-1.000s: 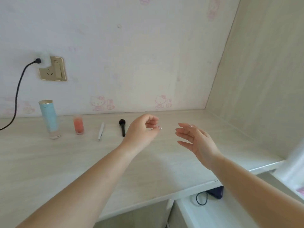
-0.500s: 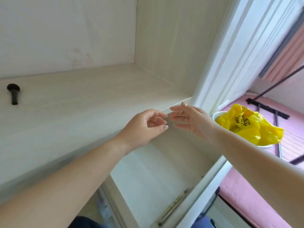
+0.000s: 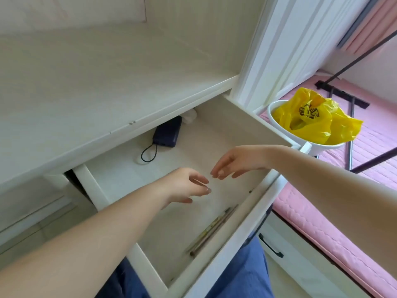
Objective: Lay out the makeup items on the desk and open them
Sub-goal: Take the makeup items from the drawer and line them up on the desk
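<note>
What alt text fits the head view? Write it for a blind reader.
Both hands, left hand and right hand, hover empty with loosely bent fingers over an open white drawer holding thin pencils and a dark power bank; a yellow bag sits right.

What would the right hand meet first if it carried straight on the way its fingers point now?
Probably the bare floor of the open drawer: the right hand points down and left over it, close to the left hand. Depth is unclear.
</note>
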`<move>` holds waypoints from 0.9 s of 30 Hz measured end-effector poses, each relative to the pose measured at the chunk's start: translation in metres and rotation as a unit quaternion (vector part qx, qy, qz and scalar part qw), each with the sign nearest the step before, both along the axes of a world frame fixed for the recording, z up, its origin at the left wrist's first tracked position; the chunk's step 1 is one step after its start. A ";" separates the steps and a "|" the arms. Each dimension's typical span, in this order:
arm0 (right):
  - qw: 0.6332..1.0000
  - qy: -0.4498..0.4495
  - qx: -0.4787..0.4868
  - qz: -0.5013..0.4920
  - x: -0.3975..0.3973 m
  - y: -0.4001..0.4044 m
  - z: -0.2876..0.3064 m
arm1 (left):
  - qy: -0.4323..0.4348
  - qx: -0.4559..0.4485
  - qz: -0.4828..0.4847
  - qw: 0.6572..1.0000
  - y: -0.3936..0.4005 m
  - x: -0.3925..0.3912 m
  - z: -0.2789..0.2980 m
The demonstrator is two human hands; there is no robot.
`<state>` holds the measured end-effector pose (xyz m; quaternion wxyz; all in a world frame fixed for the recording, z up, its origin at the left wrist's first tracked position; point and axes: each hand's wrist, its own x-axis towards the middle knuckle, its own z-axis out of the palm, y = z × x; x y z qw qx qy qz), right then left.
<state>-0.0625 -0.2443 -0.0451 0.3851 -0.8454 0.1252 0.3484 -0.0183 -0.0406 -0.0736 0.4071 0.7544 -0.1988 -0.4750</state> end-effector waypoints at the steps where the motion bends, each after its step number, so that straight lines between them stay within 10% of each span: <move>1: 0.999 0.026 -0.017 0.031 0.000 0.002 -0.004 | 0.004 0.025 -0.031 0.999 -0.002 -0.003 -0.004; 27: 0.908 0.191 -0.214 0.304 0.002 0.011 -0.051 | -0.004 0.169 -0.237 0.957 -0.023 -0.029 -0.043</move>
